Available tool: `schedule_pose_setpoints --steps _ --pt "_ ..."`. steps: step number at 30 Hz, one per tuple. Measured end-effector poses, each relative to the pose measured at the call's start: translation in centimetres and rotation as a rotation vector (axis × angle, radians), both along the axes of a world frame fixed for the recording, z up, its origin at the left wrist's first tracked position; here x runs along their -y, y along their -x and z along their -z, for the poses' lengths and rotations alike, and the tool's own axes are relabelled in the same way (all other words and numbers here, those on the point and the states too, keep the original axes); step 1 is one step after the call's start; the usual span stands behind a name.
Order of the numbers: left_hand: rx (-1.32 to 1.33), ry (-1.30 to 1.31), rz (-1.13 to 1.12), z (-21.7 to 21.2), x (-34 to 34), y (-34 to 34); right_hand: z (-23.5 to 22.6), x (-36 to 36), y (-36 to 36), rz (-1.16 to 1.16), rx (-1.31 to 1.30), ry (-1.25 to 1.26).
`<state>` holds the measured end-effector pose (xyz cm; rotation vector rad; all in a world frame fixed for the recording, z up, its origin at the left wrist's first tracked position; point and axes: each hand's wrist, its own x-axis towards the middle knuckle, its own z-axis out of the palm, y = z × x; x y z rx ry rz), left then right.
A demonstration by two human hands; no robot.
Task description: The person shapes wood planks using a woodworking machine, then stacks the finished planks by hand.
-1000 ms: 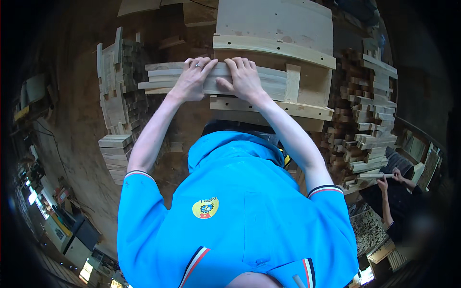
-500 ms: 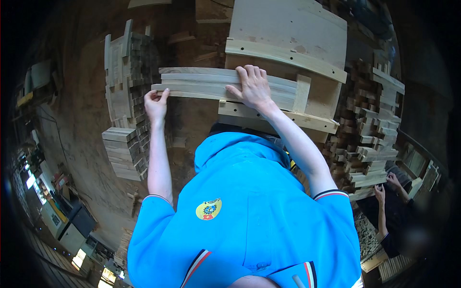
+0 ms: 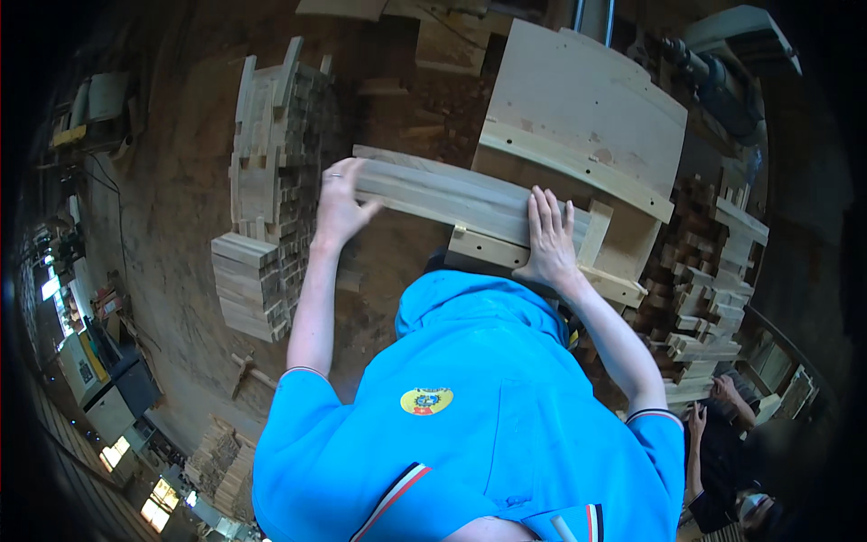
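Since half a second ago, the left hand (image 3: 341,203) has let go of its pinch on 1 strip end and now sits against the left ends of the wooden strips (image 3: 442,188), fingers and thumb parted. Those ends, stepped before, look more nearly level, though the hand hides some of them. The right hand (image 3: 551,248) has slid along the strips toward the crosspiece (image 3: 594,233); it lies flat, fingers extended, thumb spread.

The strips lie on the tabletop (image 3: 587,81), between its 2 drilled rails (image 3: 578,167), and jut past its left edge. The tabletop's surface is pale and stained beyond the upper rail. To its left, a stack of wood pieces (image 3: 262,154) stands on the brown floor (image 3: 181,298); to its right is another pile (image 3: 713,298). Below the tabletop at far right is another person (image 3: 722,474); at far left, a grey cabinet (image 3: 135,384).
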<state>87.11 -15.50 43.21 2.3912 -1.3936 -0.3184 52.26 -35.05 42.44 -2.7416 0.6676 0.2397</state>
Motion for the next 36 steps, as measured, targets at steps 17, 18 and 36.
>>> schedule_pose_setpoints --steps 17,18,36 --pt "0.342 -0.251 0.563 0.5 26.2 -9.1 1.2 22.3 -8.9 -0.011 0.120 0.072" --pt "0.350 -0.279 0.560 0.4 28.4 -10.1 1.4 24.3 -9.7 -0.009 0.140 0.085" --pt "0.316 -0.345 0.560 1.5 59.9 -22.0 3.2 53.5 -22.9 0.049 0.171 0.121"
